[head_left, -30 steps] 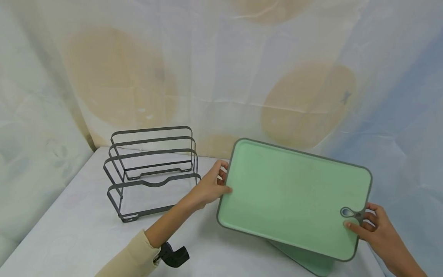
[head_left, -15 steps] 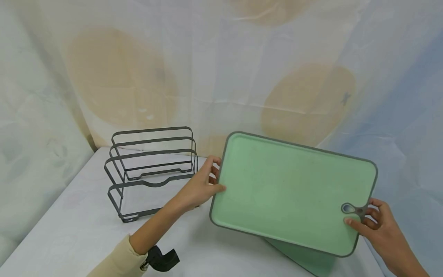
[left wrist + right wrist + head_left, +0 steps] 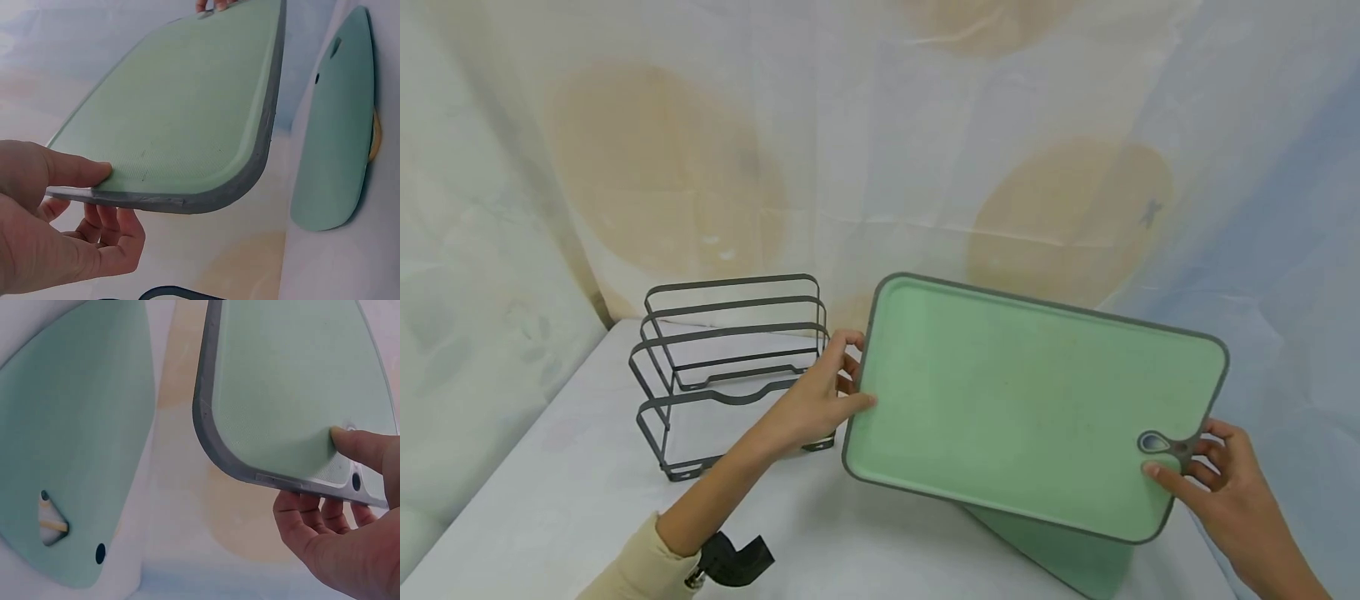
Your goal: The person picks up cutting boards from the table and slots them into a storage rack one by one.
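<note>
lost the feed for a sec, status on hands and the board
Left hand grips green board at its left edge; right hand pinches the hanging-hole corner. Board held above table. Wire rack beside it, apart. Second board underneath.

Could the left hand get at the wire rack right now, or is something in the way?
Probably not right away. The left hand grips the short edge of the green cutting board, thumb on top and fingers beneath. The wire rack stands just beside it with nothing between, so only the grip is in the way.
</note>
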